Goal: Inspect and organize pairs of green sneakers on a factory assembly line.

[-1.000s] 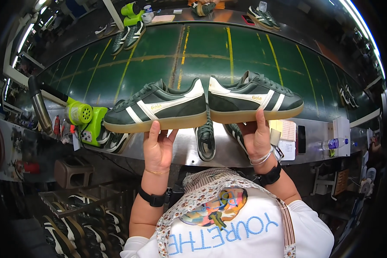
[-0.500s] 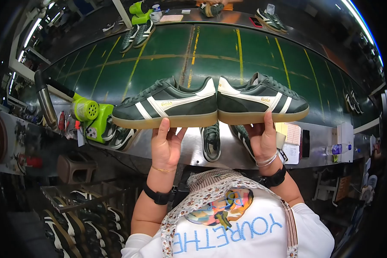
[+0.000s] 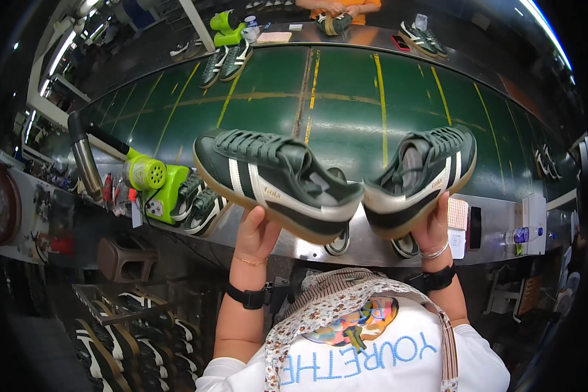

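Note:
I hold up a pair of dark green sneakers with white stripes and gum soles above the metal bench edge. My left hand (image 3: pixel 257 236) grips the left sneaker (image 3: pixel 258 163) from below, thumb on the sole's near side, other fingers mostly hidden under it. The right sneaker (image 3: pixel 431 171) rests in my right hand (image 3: pixel 434 228), gripped the same way. Both heels tilt toward me, with a small gap between them, and the laced toes point outward and away. Beneath them, two more sneakers on the bench are partly covered.
A green conveyor belt (image 3: pixel 268 108) crosses ahead. On the bench stand a lime-green blower (image 3: pixel 147 173), sneakers (image 3: pixel 206 210), a phone (image 3: pixel 475 219) and a bottle (image 3: pixel 526 234). A rack of sneakers (image 3: pixel 121 336) is low left. Across the belt, a person in orange (image 3: pixel 366 6) handles a shoe.
Both sneakers have turned from level side view to heels tilted down toward me, showing their openings. The heels, touching before, are now apart. My right hand has moved right.

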### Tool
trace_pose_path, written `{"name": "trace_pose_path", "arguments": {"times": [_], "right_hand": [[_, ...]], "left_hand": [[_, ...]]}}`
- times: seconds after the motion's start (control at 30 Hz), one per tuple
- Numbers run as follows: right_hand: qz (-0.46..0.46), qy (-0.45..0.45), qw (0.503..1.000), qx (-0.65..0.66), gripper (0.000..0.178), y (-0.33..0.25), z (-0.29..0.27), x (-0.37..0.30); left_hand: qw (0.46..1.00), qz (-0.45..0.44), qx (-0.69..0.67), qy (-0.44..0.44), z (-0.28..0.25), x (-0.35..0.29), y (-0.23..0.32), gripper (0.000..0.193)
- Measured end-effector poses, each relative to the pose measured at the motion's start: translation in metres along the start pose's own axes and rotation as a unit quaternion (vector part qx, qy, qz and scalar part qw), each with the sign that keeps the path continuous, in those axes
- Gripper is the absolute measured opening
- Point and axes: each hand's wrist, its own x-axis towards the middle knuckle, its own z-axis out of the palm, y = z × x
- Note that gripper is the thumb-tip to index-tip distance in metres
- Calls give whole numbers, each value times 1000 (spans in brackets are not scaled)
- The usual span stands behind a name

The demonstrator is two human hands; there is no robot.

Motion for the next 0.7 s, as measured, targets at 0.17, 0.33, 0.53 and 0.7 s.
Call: {"name": "trace_pose_path", "arguments": {"times": [0.17, 0.33, 0.53, 0.7], "right_hand": [[48, 41, 998, -5, 74, -27, -4, -40], [45, 119, 992, 15, 97, -22, -55, -111], [-52, 105, 992, -44, 106, -83, -38, -167], [-129, 142, 980, -46, 104, -138, -73, -241]], "left_hand": [[983, -173, -51, -22, 21, 27, -35, 101], [907, -402, -15, -123, 66, 48, -129, 107], [790, -544, -109, -260, 144, 42, -235, 110], [733, -617, -57, -279, 204, 18, -323, 114]]}}
